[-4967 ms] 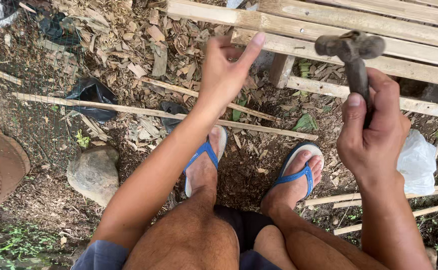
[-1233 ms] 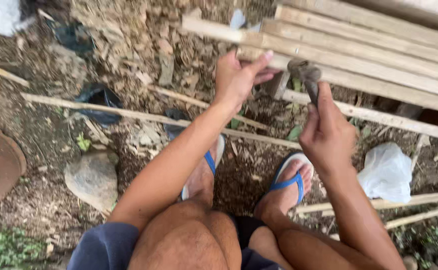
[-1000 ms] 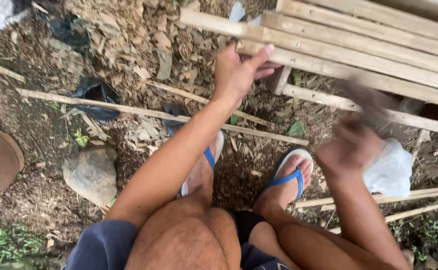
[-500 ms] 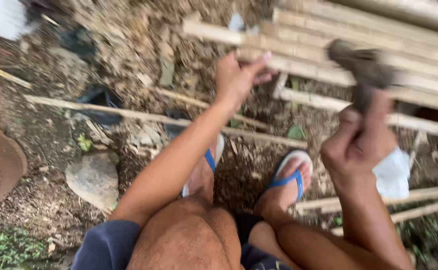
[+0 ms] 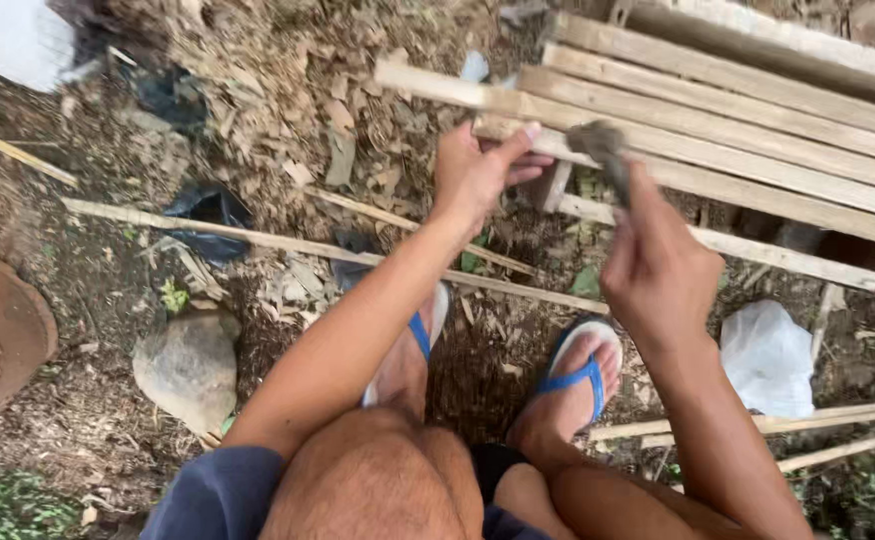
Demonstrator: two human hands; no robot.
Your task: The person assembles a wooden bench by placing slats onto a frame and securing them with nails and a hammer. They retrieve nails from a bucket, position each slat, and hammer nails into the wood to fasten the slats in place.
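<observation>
Closest to me I see bare knees, dark shorts and blue-strapped sandals (image 5: 578,372) on dirt littered with wood chips. My right hand (image 5: 658,270) is clenched around a hammer (image 5: 603,155); its grey metal head is motion-blurred and the handle is hidden inside my fist. My left hand (image 5: 478,175) pinches something against the edge of a rough, pale wooden slat frame (image 5: 758,130), too small for me to make out. A rounded grey stone (image 5: 190,365) sits left, a crumpled white plastic bag (image 5: 766,355) right. The frame runs beyond the top edge.
</observation>
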